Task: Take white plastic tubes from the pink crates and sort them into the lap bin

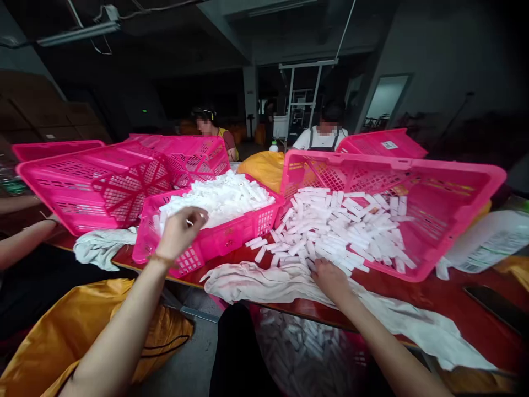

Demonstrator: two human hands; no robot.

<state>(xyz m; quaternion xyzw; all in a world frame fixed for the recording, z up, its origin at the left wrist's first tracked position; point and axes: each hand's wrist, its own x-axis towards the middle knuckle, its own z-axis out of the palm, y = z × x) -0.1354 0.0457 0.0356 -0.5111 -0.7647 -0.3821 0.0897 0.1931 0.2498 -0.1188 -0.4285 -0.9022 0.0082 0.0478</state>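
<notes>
My left hand hovers over the near edge of a low pink basket heaped with small white tubes. Its fingers curl round to the thumb in a pinch; whatever lies between them is too small to make out. My right hand rests at the front of a pile of short white strip-like pieces. The pile spills from a tipped pink basket onto the red table. The right fingers are bent together against the pieces, their tips partly hidden. Beneath that wrist lies a crumpled white cloth.
Tipped pink baskets stand at left beside another cloth. A translucent jug and dark phone are at right. Below are more white pieces and a yellow sack. Two people sit opposite; another person's arm is at left.
</notes>
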